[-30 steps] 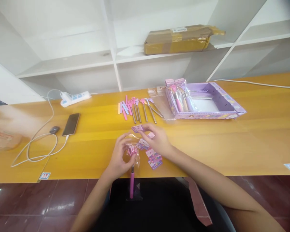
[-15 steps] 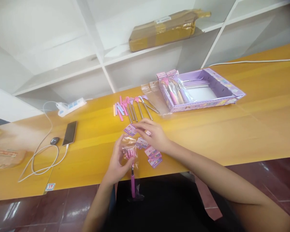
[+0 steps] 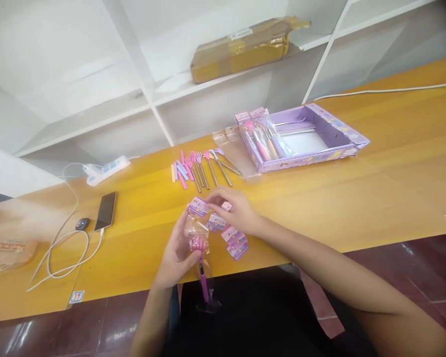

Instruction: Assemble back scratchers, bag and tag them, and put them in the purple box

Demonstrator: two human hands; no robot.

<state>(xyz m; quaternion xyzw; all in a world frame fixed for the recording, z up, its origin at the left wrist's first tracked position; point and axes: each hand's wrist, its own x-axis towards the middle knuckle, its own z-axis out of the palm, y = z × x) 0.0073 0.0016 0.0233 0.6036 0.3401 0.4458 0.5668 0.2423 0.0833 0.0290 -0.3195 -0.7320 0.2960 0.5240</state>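
My left hand point(image 3: 176, 253) is closed on a clear plastic bag with a pink back scratcher point(image 3: 203, 280) inside; its hand-shaped head points up and its handle hangs past the table edge. Between the fingers of my right hand point(image 3: 234, 210) is a small printed header card point(image 3: 198, 206), held just above the bag's top. More header cards point(image 3: 235, 237) lie overlapped on the table below my right hand. Beyond my hands, several back scratchers with metal rods point(image 3: 213, 171) and some loose coloured handle sleeves point(image 3: 179, 171) are spread out.
A purple display box point(image 3: 342, 124) holds bagged back scratchers point(image 3: 263, 139), with clear bags point(image 3: 245, 161) beside it. To the left are a phone point(image 3: 106, 211), a black mouse-like object point(image 3: 82, 224), a white cable and a power strip point(image 3: 107, 170). A taped carton point(image 3: 241, 52) sits on the shelf.
The view has shifted slightly. The header card is now tilted a little more toward the camera, above the bag's top. Both hands keep their holds.
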